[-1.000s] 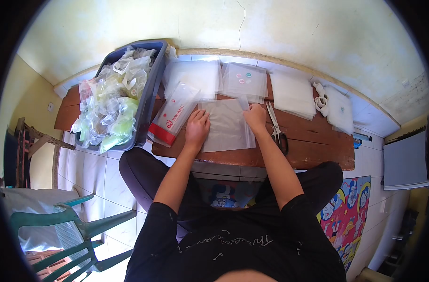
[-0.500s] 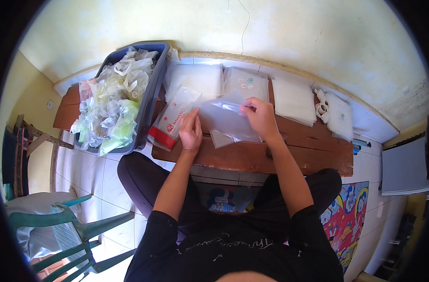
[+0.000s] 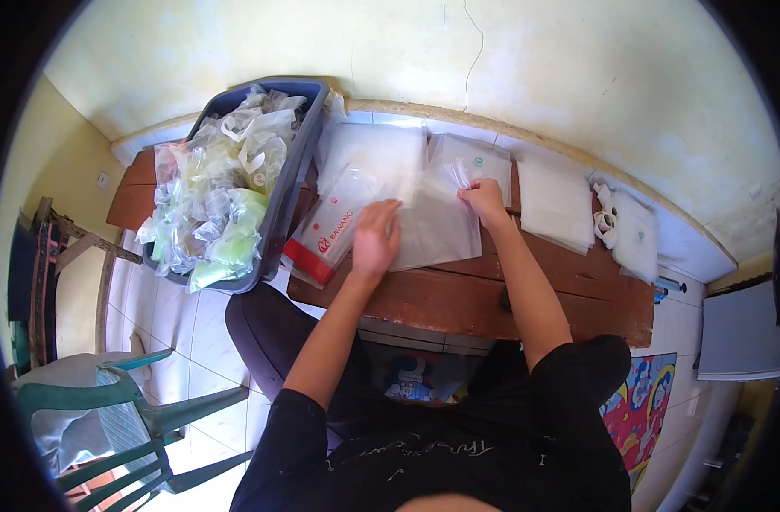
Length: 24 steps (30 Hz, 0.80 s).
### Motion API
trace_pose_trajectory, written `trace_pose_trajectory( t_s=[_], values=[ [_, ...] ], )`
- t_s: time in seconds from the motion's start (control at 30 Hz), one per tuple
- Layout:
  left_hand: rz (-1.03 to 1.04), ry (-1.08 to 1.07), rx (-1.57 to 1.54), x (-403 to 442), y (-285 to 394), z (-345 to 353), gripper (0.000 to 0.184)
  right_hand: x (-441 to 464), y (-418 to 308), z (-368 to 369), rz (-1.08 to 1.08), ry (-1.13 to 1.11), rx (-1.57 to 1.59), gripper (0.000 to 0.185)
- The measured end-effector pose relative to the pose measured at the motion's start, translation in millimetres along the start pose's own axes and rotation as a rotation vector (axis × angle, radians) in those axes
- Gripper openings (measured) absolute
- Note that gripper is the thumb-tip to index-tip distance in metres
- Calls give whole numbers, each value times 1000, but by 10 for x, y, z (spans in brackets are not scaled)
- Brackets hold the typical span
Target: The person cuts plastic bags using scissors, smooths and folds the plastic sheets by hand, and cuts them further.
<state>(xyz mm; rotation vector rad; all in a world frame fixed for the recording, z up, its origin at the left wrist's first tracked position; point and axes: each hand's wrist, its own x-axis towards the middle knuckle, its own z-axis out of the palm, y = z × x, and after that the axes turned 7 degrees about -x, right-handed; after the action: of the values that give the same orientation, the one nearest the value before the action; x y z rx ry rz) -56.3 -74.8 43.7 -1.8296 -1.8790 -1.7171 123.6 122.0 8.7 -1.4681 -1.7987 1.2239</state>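
A clear plastic bag [image 3: 441, 232] lies on the brown wooden table in front of me, its upper right corner lifted. My right hand [image 3: 485, 203] pinches that corner between thumb and fingers. Over the bag's left side, my left hand [image 3: 377, 239] is open with its fingers stretched out, slightly blurred; whether it touches the plastic I cannot tell. Just left of it is a plastic packet [image 3: 328, 229] with a red band and the printed word BAWANG. Behind my hands lie a stack of clear bags [image 3: 373, 154] and another pile [image 3: 484, 160] with a small green mark.
A grey-blue tub [image 3: 297, 145] heaped with crumpled plastic bags [image 3: 227, 183] stands at the left. Farther right on the wooden table [image 3: 569, 294] are a whitish stack of bags [image 3: 554, 196] and a bundle with white handles [image 3: 633, 235]. A green chair [image 3: 151, 410] stands at lower left.
The raised plastic bag has come down flatter onto the table. My left hand has left its left edge and moved right across it, while my right hand still pinches the corner. The view has shifted slightly.
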Motion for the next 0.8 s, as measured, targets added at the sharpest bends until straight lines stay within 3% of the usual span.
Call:
trace_pose_trajectory(
  t_s=[0.23,0.5,0.57,0.7,0.77,0.8],
  values=[
    [-52,-452,185,4,-90,618,58,4,32,96,-6,69,-143,13],
    [-172,-529,328,23,-133,942,59,-79,-14,91,-62,128,-214,14],
    [-202,-543,341,-5,-156,962,59,-76,9,105,-145,133,-363,18],
    [-213,-577,423,-27,-157,956,59,-305,-102,185,-250,266,-359,31],
    [-225,-584,432,-17,-128,969,59,-474,-164,252,-556,431,-446,39],
    [-231,-588,447,-21,-127,978,58,-519,-135,291,-556,428,-447,39]
  ],
)
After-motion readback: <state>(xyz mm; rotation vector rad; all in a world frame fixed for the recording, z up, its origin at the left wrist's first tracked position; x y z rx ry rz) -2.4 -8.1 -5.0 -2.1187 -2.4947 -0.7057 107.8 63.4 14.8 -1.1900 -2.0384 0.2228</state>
